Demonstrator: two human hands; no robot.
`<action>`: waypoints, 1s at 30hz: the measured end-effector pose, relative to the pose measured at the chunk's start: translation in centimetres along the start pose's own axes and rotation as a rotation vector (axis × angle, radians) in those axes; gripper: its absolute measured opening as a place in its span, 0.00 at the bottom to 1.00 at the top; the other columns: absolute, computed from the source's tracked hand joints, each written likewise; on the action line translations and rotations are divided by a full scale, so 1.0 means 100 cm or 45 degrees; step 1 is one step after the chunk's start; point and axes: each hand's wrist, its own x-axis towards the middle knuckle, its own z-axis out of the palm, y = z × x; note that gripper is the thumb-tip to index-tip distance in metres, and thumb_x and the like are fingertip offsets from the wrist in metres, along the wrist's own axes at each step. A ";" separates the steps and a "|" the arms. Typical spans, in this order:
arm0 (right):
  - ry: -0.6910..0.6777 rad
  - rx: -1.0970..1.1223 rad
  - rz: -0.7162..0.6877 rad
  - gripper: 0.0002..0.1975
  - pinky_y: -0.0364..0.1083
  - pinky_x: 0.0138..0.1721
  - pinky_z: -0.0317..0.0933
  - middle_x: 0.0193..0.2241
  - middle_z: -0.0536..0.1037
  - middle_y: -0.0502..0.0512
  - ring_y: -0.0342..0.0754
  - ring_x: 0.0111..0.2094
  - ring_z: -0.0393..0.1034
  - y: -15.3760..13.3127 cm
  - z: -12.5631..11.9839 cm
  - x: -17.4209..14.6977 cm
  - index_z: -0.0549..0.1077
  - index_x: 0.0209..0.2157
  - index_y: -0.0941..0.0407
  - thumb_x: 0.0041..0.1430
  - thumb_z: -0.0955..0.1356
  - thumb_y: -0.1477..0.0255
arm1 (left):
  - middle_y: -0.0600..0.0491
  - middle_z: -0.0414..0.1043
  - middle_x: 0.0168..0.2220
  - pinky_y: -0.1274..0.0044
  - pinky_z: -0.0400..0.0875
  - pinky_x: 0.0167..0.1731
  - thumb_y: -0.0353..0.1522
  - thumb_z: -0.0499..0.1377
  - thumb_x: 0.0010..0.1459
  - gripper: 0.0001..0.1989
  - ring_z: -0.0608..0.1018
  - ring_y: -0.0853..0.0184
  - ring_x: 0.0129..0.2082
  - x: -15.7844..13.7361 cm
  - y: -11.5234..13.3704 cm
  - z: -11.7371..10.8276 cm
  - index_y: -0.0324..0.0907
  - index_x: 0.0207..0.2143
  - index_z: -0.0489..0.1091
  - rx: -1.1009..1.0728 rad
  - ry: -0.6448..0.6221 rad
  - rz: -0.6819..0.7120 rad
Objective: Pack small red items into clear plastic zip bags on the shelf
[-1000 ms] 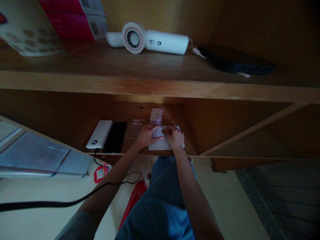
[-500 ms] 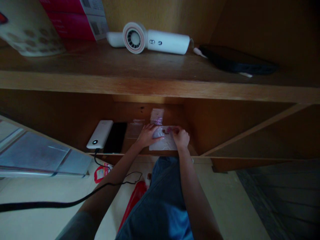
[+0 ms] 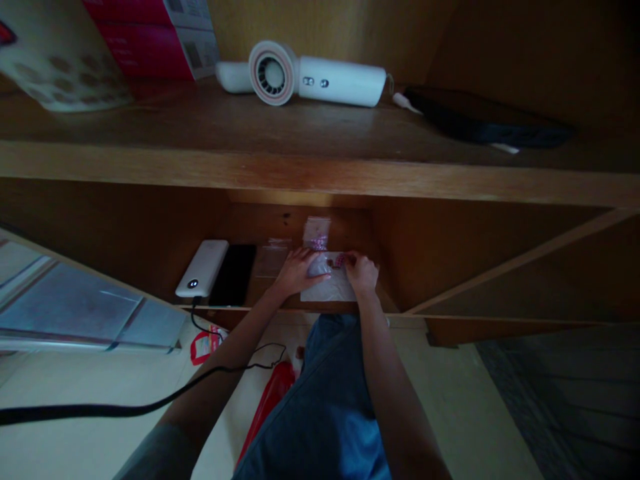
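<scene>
On the lower shelf lies a whitish sheet point(image 3: 327, 288) with small pink and dark patches point(image 3: 338, 261) near its far edge; I cannot tell if they are printed or loose pieces. My left hand point(image 3: 296, 272) rests on the sheet's left side, thumb and fingers apart. At the far right part of the sheet, my right hand point(image 3: 362, 272) has its fingertips pinched together beside the pink patch. Whatever they hold is too small to make out. Just behind the sheet is a small clear zip bag point(image 3: 317, 230) with purple bits inside.
Left of my hands lie a clear plastic bag point(image 3: 271, 261), a black flat phone-like slab point(image 3: 234, 273) and a white power bank point(image 3: 204, 267) with a black cable point(image 3: 150, 405). The upper shelf point(image 3: 320, 170) overhangs, carrying a white handheld fan point(image 3: 340, 81), a black case point(image 3: 490, 120) and a cup point(image 3: 65, 67).
The view has shifted slightly. My right fingertips have moved a little left, closer to the pink patch on the sheet. My left hand stays in place.
</scene>
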 end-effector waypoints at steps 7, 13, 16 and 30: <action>0.105 0.171 0.006 0.12 0.48 0.40 0.56 0.31 0.78 0.54 0.49 0.34 0.71 0.003 -0.001 -0.004 0.74 0.38 0.52 0.58 0.60 0.68 | 0.48 0.68 0.44 0.66 0.61 0.48 0.51 0.55 0.51 0.27 0.69 0.58 0.46 0.000 0.000 -0.001 0.44 0.48 0.64 -0.010 -0.004 -0.018; 0.044 0.800 -0.181 0.12 0.42 0.33 0.59 0.29 0.77 0.52 0.45 0.30 0.70 0.008 0.008 -0.013 0.74 0.34 0.55 0.55 0.62 0.65 | 0.48 0.69 0.43 0.66 0.62 0.47 0.51 0.54 0.51 0.28 0.70 0.58 0.45 0.001 -0.001 -0.001 0.43 0.48 0.64 -0.006 -0.012 0.012; -0.009 0.979 -0.275 0.13 0.43 0.33 0.60 0.29 0.77 0.53 0.46 0.29 0.70 0.005 0.014 -0.014 0.74 0.31 0.56 0.54 0.63 0.63 | 0.48 0.69 0.44 0.65 0.62 0.46 0.51 0.55 0.51 0.28 0.69 0.58 0.45 0.001 -0.002 0.000 0.42 0.48 0.64 -0.005 -0.008 0.016; -0.118 0.969 -0.322 0.13 0.43 0.33 0.61 0.27 0.77 0.52 0.46 0.29 0.70 0.003 0.023 -0.012 0.74 0.29 0.56 0.54 0.64 0.62 | 0.47 0.70 0.44 0.65 0.63 0.46 0.50 0.55 0.51 0.28 0.70 0.58 0.45 0.001 -0.002 0.000 0.42 0.47 0.64 -0.027 0.009 0.041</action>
